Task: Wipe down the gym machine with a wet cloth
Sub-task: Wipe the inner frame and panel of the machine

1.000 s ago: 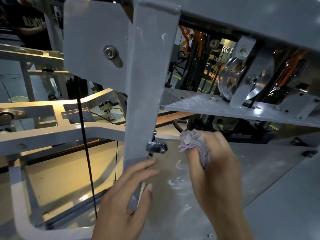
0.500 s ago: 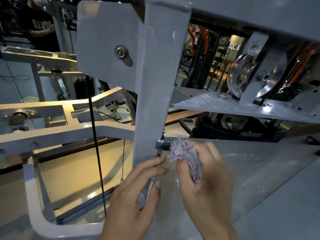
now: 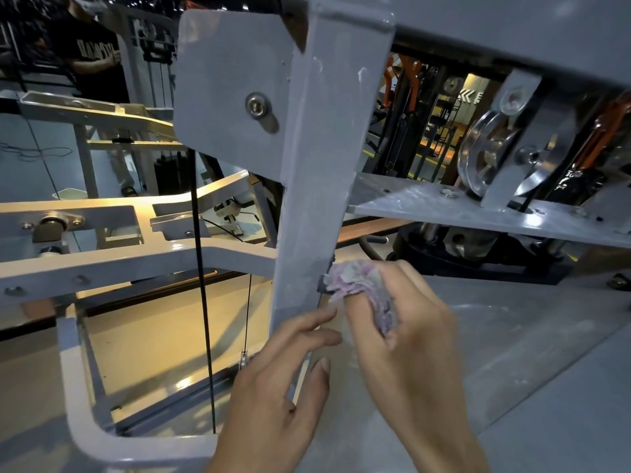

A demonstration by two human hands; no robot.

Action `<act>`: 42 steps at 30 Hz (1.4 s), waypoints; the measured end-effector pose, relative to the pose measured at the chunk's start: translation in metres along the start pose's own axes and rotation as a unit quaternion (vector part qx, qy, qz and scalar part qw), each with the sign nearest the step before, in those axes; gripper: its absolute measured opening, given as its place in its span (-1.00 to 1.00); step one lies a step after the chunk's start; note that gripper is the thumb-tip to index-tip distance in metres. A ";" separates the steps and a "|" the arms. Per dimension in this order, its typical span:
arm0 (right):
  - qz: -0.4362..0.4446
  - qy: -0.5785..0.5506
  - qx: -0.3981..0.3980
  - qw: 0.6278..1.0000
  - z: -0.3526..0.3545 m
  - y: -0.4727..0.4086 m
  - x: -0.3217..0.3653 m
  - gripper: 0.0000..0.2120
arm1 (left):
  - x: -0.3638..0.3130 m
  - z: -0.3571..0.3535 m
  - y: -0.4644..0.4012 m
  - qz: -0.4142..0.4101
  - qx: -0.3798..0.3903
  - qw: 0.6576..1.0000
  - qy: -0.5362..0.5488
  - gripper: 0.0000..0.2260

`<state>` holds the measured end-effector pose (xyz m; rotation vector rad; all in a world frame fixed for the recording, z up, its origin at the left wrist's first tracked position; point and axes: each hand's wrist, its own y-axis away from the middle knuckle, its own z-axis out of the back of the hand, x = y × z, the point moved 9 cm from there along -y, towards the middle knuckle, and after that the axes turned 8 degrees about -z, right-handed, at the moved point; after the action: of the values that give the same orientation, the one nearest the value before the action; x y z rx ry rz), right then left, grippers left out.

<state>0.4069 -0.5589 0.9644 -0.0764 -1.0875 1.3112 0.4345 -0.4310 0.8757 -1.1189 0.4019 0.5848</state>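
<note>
A grey upright post [image 3: 317, 172] of the gym machine fills the middle of the head view. My right hand [image 3: 406, 332] is shut on a bunched pink-and-white cloth [image 3: 358, 281], which presses against a small bracket on the post's right edge. My left hand [image 3: 280, 387] grips the lower end of the same post, fingers on its front and thumb on its right side. A flat grey panel [image 3: 512, 353] lies below and to the right of my hands, with pale smears on it.
A black cable [image 3: 201, 285] hangs straight down left of the post. A metal pulley [image 3: 491, 155] sits in a bracket at upper right above a grey shelf plate [image 3: 444, 206]. Grey frame arms [image 3: 136, 261] stretch left. A person in a black shirt [image 3: 92, 52] stands far left.
My right hand has carried the cloth left, from the flat panel onto the small bracket at the post's edge. The left hand has kept its hold on the post while my view shifted.
</note>
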 end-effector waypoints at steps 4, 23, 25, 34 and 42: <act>-0.001 -0.013 0.003 1.000 -0.005 0.000 0.007 -0.86 | -0.001 -0.002 0.001 -0.001 0.006 1.000 0.006 -0.69; -0.085 -0.055 0.048 0.994 0.004 -0.025 0.009 -0.61 | -0.004 0.007 0.027 0.003 0.000 1.000 -0.010 -0.76; -0.109 -0.042 0.044 0.992 -0.006 -0.028 0.003 -0.65 | -0.005 0.008 0.027 0.003 -0.011 1.000 -0.004 -0.80; -0.049 -0.015 0.058 0.997 -0.005 -0.027 0.010 -0.83 | -0.008 0.005 0.027 0.002 -0.007 1.000 -0.001 -0.77; -0.079 -0.074 -0.065 0.992 0.013 0.013 -0.010 -0.82 | -0.007 0.012 0.026 -0.007 -0.020 1.000 -0.006 -0.75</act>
<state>0.3900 -0.5696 0.9574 0.0107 -1.2787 1.1176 0.4132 -0.4134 0.8653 -1.1559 0.3732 0.5881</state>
